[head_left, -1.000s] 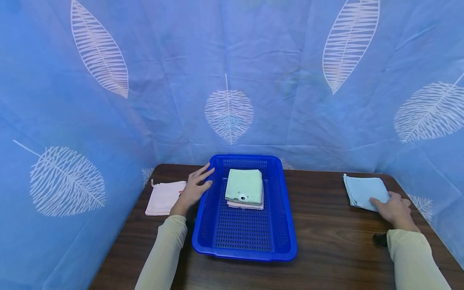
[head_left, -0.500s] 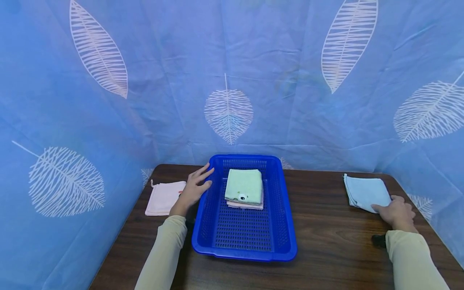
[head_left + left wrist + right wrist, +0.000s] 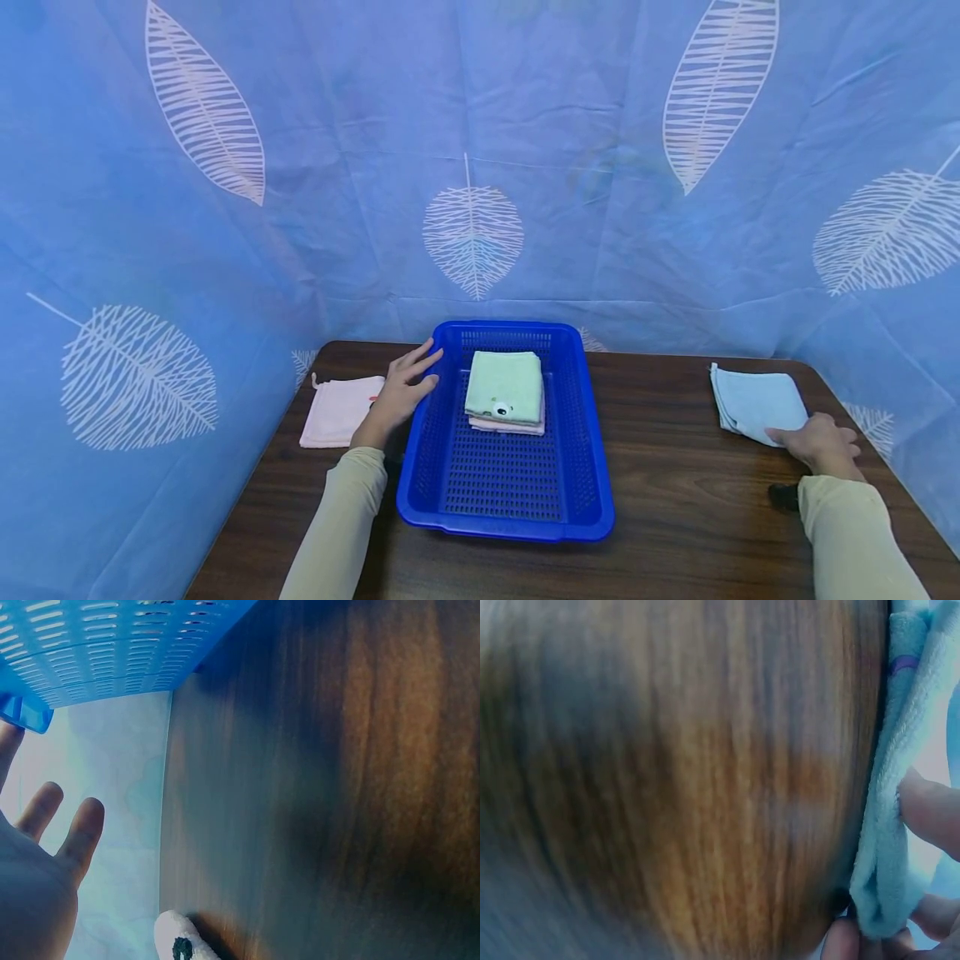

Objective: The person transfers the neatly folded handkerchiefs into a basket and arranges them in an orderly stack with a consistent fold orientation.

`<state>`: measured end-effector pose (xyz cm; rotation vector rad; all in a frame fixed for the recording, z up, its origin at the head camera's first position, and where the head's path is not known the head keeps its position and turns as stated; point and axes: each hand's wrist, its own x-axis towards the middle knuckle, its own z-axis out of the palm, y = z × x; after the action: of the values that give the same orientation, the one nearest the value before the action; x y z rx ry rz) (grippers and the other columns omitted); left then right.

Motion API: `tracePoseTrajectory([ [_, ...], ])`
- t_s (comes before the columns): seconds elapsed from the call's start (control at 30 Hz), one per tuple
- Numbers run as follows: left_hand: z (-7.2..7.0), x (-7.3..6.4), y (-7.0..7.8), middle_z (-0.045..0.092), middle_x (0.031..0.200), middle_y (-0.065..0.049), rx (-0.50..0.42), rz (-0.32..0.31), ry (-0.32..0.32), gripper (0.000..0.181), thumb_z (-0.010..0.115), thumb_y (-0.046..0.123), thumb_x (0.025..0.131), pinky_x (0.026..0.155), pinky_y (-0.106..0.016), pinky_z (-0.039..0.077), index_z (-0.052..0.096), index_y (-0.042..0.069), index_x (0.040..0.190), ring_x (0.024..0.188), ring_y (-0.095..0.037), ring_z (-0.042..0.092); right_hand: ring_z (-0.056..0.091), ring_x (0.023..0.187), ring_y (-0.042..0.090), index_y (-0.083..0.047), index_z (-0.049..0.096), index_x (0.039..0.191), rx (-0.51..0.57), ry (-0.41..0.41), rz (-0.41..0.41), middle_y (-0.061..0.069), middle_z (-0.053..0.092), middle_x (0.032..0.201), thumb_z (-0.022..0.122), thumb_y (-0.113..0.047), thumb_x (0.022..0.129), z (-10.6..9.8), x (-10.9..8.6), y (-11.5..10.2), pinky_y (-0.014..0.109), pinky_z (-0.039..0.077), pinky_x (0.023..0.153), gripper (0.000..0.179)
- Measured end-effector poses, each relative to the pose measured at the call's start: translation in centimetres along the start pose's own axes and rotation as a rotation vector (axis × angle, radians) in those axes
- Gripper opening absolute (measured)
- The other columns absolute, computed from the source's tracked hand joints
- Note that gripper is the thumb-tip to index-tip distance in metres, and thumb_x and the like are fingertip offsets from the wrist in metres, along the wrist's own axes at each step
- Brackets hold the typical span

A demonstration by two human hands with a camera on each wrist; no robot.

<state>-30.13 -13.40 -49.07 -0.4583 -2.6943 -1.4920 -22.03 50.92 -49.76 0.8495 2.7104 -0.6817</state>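
Note:
My left hand is at the left rim of a blue plastic basket, fingers spread and fingertips right at the rim. The left wrist view has its fingers straight, beside the perforated basket wall. In the basket lies a small stack of folded towels, a green towel with an animal face on top and a pale pink towel below. Over on the right, my right hand pinches the near right corner of a folded light blue towel. The right wrist view places the thumb on the towel, other fingertips under its edge.
A folded pink towel lies left of the basket, partly behind my left hand. The dark wooden table ends at a blue curtain with white leaf prints, at the back and both sides.
My right hand has drawn back slightly, toward the near right corner of the light blue towel, baring more of the towel. My left hand and the basket have stayed put.

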Motion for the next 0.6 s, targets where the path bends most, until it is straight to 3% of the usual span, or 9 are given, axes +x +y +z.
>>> tracePoseTrajectory([
  [0.27,-0.17,0.02,0.19,0.029,0.169,0.008,0.009,-0.005,-0.001,0.050,0.057,0.028,0.102,0.122,-0.071,0.012,0.052,0.028,0.151,0.158,-0.034,0.013,0.045,0.115,0.065,0.035,0.036,0.126,-0.080,0.046,-0.158,0.052,0.042,0.127,0.063,-0.031,0.092,0.06,0.39,0.63,0.066,0.043,0.101,0.079],
  [0.43,-0.23,0.04,0.30,0.029,0.170,0.006,0.009,0.006,-0.003,0.050,0.057,0.027,0.102,0.122,-0.071,0.012,0.051,0.026,0.151,0.158,-0.035,0.012,0.044,0.120,0.064,0.028,0.032,0.134,0.053,0.004,-0.114,0.050,0.037,0.134,0.065,-0.035,0.093,0.14,0.09,0.83,0.065,0.045,0.101,0.082],
  [0.6,-0.13,-0.01,0.15,0.029,0.170,0.006,0.009,0.008,-0.007,0.050,0.058,0.026,0.102,0.122,-0.071,0.012,0.051,0.025,0.151,0.158,-0.036,0.012,0.046,0.119,0.062,0.028,0.034,0.133,0.098,0.032,-0.078,0.050,0.038,0.134,0.066,-0.032,0.091,0.44,-0.35,0.62,0.064,0.045,0.101,0.080],
])
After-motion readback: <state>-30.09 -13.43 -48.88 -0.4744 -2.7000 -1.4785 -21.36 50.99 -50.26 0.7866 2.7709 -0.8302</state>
